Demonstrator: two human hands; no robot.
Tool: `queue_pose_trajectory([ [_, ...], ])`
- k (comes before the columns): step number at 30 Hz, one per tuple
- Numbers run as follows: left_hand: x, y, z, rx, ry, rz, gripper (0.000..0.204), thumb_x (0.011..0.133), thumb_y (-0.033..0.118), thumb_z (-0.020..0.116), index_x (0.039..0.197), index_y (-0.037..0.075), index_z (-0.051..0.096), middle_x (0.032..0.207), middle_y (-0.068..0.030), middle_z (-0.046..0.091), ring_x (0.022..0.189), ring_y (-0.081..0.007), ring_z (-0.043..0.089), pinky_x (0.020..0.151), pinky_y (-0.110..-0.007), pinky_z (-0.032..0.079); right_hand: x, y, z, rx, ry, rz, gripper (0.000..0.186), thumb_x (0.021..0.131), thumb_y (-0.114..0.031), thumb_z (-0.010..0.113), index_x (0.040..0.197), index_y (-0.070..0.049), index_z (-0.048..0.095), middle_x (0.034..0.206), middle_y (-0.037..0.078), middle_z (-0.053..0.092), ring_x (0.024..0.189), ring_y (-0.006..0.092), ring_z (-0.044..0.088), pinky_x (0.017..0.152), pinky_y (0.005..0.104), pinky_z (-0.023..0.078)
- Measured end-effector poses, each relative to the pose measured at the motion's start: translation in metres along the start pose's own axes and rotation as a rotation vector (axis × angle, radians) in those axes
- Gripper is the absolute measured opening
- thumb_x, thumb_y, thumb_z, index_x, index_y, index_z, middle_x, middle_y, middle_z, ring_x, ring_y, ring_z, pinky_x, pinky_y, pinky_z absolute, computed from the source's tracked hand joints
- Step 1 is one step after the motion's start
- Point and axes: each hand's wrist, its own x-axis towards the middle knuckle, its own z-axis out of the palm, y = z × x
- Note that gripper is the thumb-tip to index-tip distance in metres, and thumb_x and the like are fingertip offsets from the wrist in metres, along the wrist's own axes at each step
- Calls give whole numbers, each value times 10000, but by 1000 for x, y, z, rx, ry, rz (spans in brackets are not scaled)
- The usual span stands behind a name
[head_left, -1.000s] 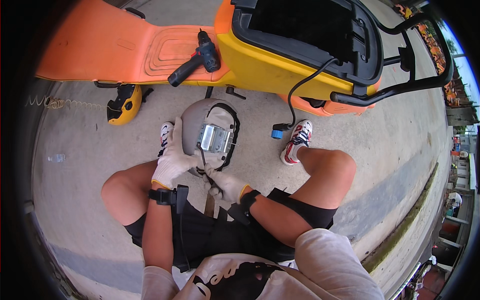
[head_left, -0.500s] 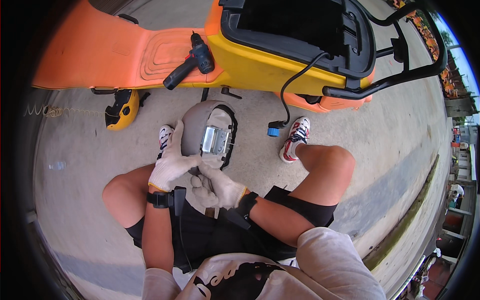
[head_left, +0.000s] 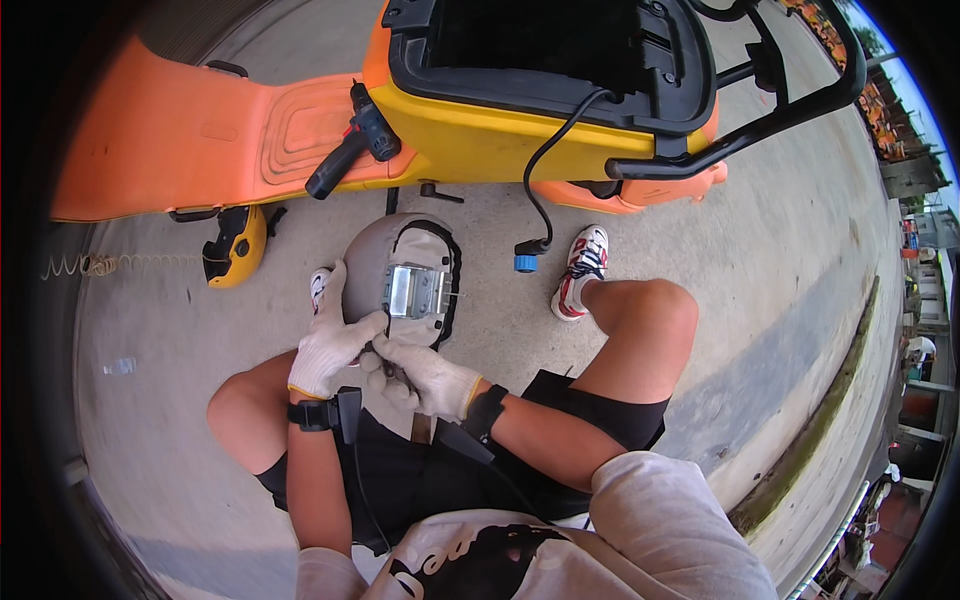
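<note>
Between my knees is a grey scooter seat (head_left: 365,265) with its pale underside showing and a shiny metal bracket (head_left: 416,291) fixed on it. My left hand (head_left: 335,340), in a white knit glove, grips the seat's left side and near end, fingers along the grey cover, thumb across the near edge. Against that same near end, my gloved right hand (head_left: 420,375) is closed, its thumb meeting the edge and its fingers curled below. What its fingertips pinch is hidden.
An orange and yellow scooter (head_left: 450,130) stands ahead, a cordless drill (head_left: 358,140) lying on its footboard. From its open black compartment hangs a cable with a blue-tipped plug (head_left: 526,262). A yellow and black device with a coiled cord (head_left: 237,246) is at left.
The view has shifted, so the scooter appears farther left. The seat is turned a little, showing its underside more squarely. Both hands remain at its near end.
</note>
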Motion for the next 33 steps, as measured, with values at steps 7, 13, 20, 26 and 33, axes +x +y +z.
queue_pose_trajectory([
  [7, 25, -45, 3, 173, 122, 166, 994, 823, 283, 761, 1621, 80, 203, 950, -165, 673, 589, -151, 572, 523, -323, 509, -8, 1, 0, -411, -15, -72, 380, 1074, -436, 490, 1106, -89, 643, 741, 38, 611, 479, 67, 449, 441, 237, 374],
  [13, 23, -37, 3, -40, 20, 73, 1062, 760, 280, 797, 1608, 33, 206, 1573, -280, 374, 1452, -347, 406, 1158, -368, 369, -28, 3, -11, -1087, 298, -238, 369, 1063, -396, 506, 1150, -61, 634, 780, 78, 700, 587, 115, 583, 544, 286, 475],
  [20, 28, -45, 7, -77, -7, 125, 1084, 720, 220, 817, 1594, -11, 218, 1574, -268, 378, 1437, -322, 421, 1132, -343, 391, -31, -9, -45, -1466, 550, -461, 309, 994, -376, 571, 1110, -115, 691, 925, 186, 707, 905, 399, 677, 791, 493, 533],
  [26, 22, -36, 5, -148, -25, 102, 1076, 722, 217, 817, 1591, -13, 225, 1538, -247, 434, 1334, -286, 518, 1045, -326, 459, -19, -1, -50, -1350, 637, -567, 297, 995, -320, 561, 1123, -91, 699, 1049, 196, 704, 992, 399, 667, 860, 475, 530],
  [33, 12, -22, 4, -185, -10, 91, 1067, 728, 206, 822, 1592, -7, 232, 1484, -233, 501, 1143, -246, 643, 921, -305, 532, -7, 6, -71, -980, 518, -494, 312, 1003, -287, 547, 1112, -46, 712, 993, 130, 726, 950, 294, 687, 869, 401, 523],
])
